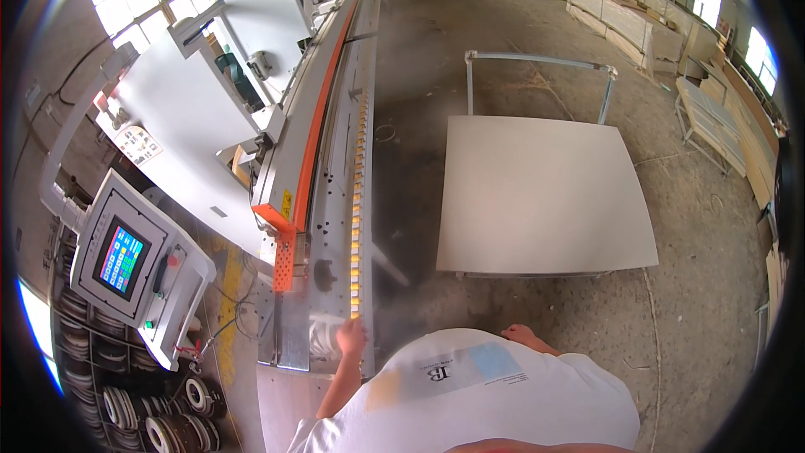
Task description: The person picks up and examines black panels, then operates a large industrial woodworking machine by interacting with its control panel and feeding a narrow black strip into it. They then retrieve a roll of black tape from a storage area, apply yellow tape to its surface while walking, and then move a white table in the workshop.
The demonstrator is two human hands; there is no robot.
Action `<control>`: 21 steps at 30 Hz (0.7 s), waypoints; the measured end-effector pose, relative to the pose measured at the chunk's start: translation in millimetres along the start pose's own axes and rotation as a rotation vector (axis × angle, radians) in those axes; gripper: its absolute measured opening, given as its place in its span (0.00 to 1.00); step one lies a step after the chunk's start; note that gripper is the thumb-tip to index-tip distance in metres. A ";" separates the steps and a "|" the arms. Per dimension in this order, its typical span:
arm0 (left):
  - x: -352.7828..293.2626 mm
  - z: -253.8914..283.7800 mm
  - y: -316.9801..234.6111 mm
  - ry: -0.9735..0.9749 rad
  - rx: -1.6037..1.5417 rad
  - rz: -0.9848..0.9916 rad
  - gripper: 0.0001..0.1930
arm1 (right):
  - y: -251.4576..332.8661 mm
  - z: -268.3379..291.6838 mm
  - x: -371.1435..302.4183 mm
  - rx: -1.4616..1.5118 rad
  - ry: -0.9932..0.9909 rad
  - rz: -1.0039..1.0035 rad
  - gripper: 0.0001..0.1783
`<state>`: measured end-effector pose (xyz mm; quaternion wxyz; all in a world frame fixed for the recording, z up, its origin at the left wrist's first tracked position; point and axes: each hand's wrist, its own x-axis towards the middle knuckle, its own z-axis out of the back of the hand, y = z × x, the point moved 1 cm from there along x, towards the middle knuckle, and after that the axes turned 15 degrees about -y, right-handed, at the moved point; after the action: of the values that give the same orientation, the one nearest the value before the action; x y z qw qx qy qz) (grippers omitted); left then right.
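My left hand [352, 335] is closed at the near end of the row of yellow and white rollers [355, 239] along the machine's edge. What its fingers hold, if anything, is hidden. Off to the right, my right hand [521, 335] shows beyond my white shirt, low in front of a large pale panel [545, 197] and apart from it. Its fingers are too small and partly hidden to read. The panel lies flat on a low support with a metal frame [541, 57] rising at its far side. Left of the rollers runs the long machine bed [327, 302].
An orange guard [285, 260] ends the machine's long beam. At left, a control panel with a lit screen [123, 260] hangs on an arm above rolls of edging strip [172, 432]. Stacked boards [612, 25] stand along the far right, near a slatted rack [708, 122].
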<state>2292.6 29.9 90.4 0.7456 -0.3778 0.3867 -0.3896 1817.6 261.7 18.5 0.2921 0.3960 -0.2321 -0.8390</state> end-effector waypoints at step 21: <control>137.1 242.6 -123.8 -0.387 -0.283 -0.691 0.03 | 16.9 -61.4 41.8 -0.181 0.076 0.195 0.23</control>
<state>2522.6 -77.1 259.6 0.5708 -0.6501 0.1399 -0.4817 1850.3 211.7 -28.6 0.4154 0.3752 -0.1817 -0.8085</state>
